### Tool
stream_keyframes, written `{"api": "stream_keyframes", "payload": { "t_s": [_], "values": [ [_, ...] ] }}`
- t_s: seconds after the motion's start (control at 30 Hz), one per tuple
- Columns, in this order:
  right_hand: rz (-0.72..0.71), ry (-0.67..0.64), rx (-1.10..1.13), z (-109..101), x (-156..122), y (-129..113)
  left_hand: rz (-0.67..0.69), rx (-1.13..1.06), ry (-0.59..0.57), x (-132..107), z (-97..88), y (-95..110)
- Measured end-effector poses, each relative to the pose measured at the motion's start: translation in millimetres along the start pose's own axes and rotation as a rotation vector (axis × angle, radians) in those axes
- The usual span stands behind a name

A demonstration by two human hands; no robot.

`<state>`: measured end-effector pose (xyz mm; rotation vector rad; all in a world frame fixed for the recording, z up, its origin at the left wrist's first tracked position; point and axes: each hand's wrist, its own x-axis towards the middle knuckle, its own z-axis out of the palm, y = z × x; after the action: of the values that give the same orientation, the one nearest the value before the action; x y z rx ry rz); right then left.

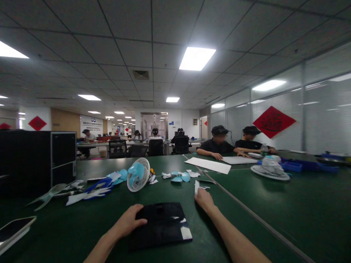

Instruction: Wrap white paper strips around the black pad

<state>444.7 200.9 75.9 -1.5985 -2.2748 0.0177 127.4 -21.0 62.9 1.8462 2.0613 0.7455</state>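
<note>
A black, glossy flat panel (161,223) lies on the green table in front of me, with a white patch at its lower right corner. My left hand (128,221) grips the panel's left edge, thumb over the top surface and other fingers at its upper left corner. Farther forward and to the right, my right hand (205,199) is closed on a small white strip (196,187) that sticks up past the fingers. What the strip is exactly, I cannot tell. A white-caged fan head with light blue blades (137,174) stands beyond the panel.
Blue-and-white gloves (95,191) and loose light blue fan blades (179,177) lie across the table. A black computer case (38,160) stands at left, a phone-like slab (16,232) nearer. Two people sit at right by white boards (210,165); a white fan grille (270,174) lies there.
</note>
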Motion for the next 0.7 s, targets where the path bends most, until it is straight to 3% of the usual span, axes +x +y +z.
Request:
{"api": "stream_keyframes", "payload": {
  "t_s": [0.4,0.7],
  "values": [
    [0.075,0.025,0.039,-11,2,6,-0.009,-0.006,-0.003,3,2.0,-4],
    [0.158,0.265,0.038,-68,-2,30,-0.012,0.012,-0.013,3,-0.4,1]
  ]
}}
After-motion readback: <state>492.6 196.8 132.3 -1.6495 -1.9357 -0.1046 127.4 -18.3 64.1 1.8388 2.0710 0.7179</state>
